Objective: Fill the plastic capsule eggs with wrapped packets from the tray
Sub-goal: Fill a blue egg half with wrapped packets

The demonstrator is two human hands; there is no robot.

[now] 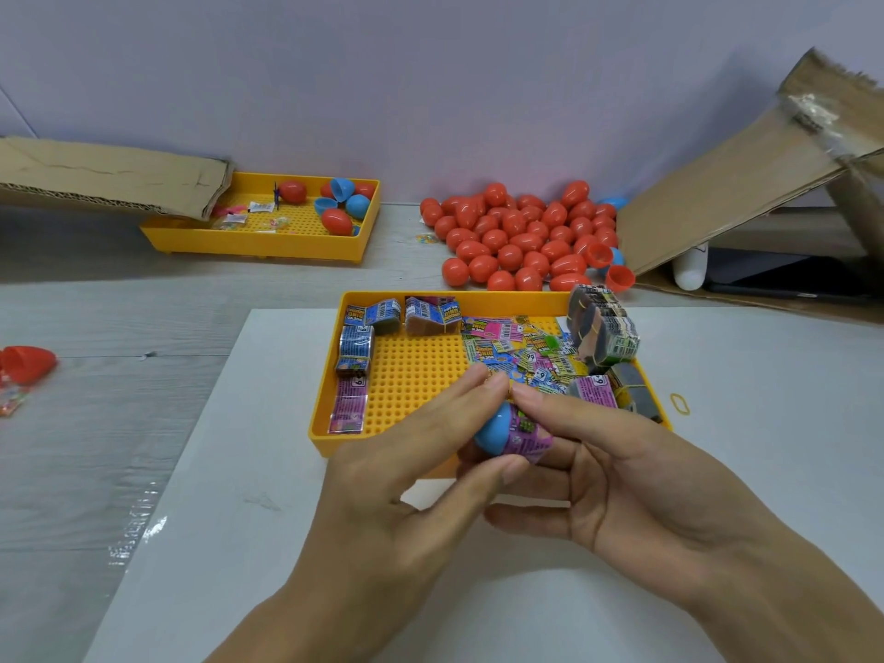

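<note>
Both hands meet just above the near rim of the yellow tray point(321, 435), over a white board point(229, 543). On the left, the left hand point(406, 476) curls its fingers and thumb round a blue capsule half point(492, 433). A purple wrapped packet point(528, 435) sticks out of that half, and the right hand point(636, 480) pinches it between thumb and forefinger, its other fingers spread loosely below.

Far left on the grey table point(95, 423) lies a red capsule half point(26, 363). Behind it a second yellow tray point(258, 244) holds a few red and blue capsule pieces, partly under a flap of cardboard point(110, 172).

Inside the near tray, banded bundles of packets point(356, 349) line the left wall and far rim, loose packets point(519, 351) fill the right side, and more bundles point(605, 330) are stacked at the far right corner. Beyond the tray sits a heap of red capsule eggs point(521, 234). A yellow rubber band point(680, 404) lies on the board just right of the tray, and a torn cardboard box point(746, 184) leans at far right.
</note>
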